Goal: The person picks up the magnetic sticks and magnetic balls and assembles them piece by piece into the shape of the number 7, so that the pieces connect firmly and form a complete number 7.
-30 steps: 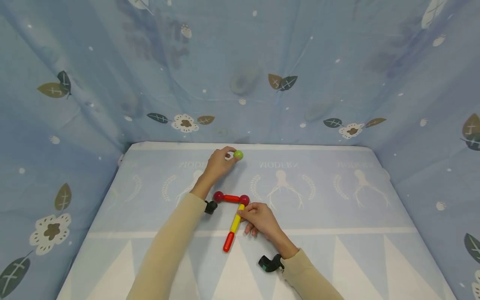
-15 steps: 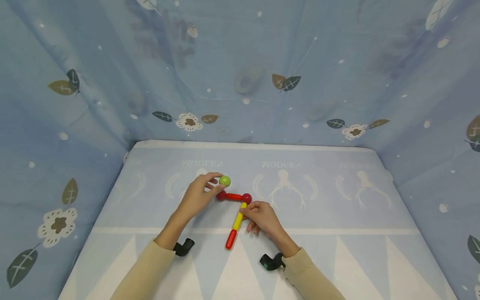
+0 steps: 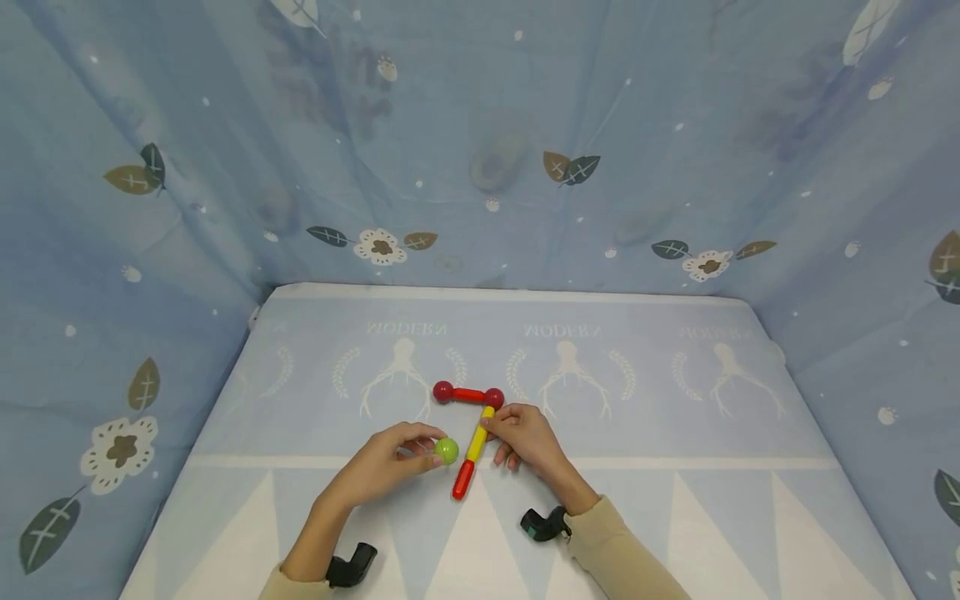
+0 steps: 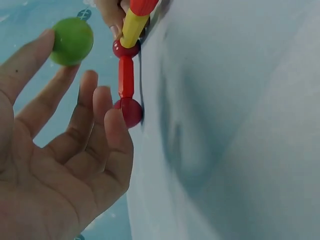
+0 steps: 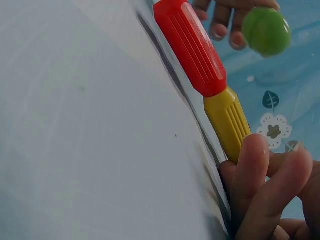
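A green ball (image 3: 446, 451) is pinched between the thumb and a fingertip of my left hand (image 3: 386, 462), just left of the joined rods. In the left wrist view the other fingers of that hand spread loosely below the green ball (image 4: 73, 41). My right hand (image 3: 525, 437) pinches the yellow rod (image 3: 477, 442) near its upper end. A red rod (image 3: 463, 480) continues from the yellow one toward me. At the far end of the yellow rod sits a dark red ball (image 3: 493, 399). From it a short red rod (image 3: 468, 396) runs left to another dark red ball (image 3: 443, 391).
The joined pieces lie on a table (image 3: 637, 433) covered with a pale blue and white printed cloth. Blue patterned curtains (image 3: 480, 150) close in the back and both sides. Each wrist carries a black camera mount (image 3: 543, 525).
My left hand has brought the green ball from the far side of the table toward me, past the dark red balls, to beside the yellow rod. My right hand stays in place.
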A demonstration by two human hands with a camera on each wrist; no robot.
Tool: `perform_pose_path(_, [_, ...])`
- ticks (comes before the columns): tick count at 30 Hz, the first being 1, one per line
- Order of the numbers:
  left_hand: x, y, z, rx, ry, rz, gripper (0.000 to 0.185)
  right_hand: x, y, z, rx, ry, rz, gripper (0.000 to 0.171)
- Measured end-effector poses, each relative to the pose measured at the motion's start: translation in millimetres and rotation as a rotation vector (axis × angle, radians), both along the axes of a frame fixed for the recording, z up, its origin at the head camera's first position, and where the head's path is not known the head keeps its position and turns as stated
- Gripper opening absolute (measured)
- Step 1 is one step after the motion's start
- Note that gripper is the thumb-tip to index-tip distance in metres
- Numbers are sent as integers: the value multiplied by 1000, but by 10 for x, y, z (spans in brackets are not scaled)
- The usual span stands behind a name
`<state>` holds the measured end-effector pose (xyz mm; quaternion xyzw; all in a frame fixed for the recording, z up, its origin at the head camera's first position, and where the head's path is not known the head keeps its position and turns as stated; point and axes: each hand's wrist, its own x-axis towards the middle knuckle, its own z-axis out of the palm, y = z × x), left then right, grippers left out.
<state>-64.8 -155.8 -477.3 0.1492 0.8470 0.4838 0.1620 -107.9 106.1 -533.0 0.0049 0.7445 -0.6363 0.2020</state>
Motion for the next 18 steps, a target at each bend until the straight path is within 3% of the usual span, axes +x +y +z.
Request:
perform_pose_path(12, [176, -77, -89, -56, -115, -216, 22, -2, 6, 5, -8, -8, -4, 33])
perform_pose_path(18, [196, -2, -99, -90, -117, -251, 20, 1, -2, -12, -11, -8, -6, 36])
